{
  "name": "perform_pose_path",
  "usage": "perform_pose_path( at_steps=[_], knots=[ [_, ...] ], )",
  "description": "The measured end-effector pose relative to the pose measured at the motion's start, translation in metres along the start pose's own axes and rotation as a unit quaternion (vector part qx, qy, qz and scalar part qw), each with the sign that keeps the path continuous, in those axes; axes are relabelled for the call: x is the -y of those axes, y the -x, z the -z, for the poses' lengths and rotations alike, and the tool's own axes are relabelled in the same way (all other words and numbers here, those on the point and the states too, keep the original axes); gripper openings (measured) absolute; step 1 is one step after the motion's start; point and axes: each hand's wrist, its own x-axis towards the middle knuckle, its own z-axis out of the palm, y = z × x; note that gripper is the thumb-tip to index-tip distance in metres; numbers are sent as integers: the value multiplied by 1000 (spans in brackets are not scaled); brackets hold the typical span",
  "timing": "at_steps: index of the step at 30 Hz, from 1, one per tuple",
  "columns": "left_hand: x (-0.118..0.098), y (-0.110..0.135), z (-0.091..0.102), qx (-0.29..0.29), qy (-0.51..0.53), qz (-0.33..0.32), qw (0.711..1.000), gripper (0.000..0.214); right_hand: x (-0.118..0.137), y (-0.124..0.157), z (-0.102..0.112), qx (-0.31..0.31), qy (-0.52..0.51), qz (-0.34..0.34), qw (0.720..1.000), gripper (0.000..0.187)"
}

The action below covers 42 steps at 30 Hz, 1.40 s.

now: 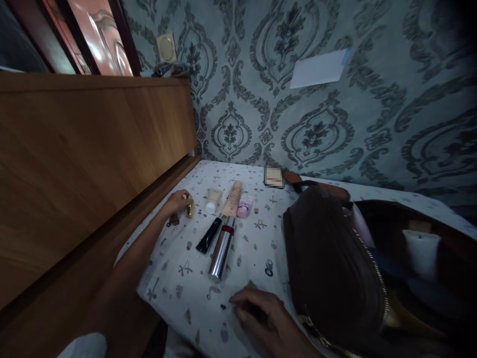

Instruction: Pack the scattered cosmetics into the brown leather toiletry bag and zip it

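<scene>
My left hand (178,202) is closed around a small gold tube (190,207), which looks like a lipstick, at the left side of the patterned cloth. To its right lie a cream tube with a white cap (213,201), a beige tube (233,199) and a small purple-and-white tube (244,206). Nearer to me, a black tube (209,235) rests beside a silver cylinder with a red band (222,251). My right hand (263,315) hovers at or rests on the cloth's near part, fingers loosely bent and apart, holding nothing visible. Beside it stands an open dark brown bag (328,258).
Inside the bag is a white tube (422,251) among other dim items. A small framed card or palette (274,177) lies near the wallpapered wall (231,114). A wooden cabinet side (93,134) borders the left. A small brown item (174,219) sits below my left hand.
</scene>
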Motion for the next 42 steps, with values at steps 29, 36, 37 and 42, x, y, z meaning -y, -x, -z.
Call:
perform_pose_path(
  at_steps=[29, 36, 37, 42],
  knots=[
    [-7, 51, -1, 1, -167, -365, 916, 34, 4, 3, 0, -6, -22, -29, 999, 30],
    [25, 33, -14, -56, -219, -412, 883, 35, 8, -1, 2, 1, -105, -8, 994, 33],
    [29, 31, -16, -58, -217, -412, 883, 36, 7, -2, 3, 4, -114, -3, 993, 34],
    [15, 49, -18, -90, -185, -368, 907, 42, 0, -4, 2, 13, -119, -21, 993, 33]
  ],
)
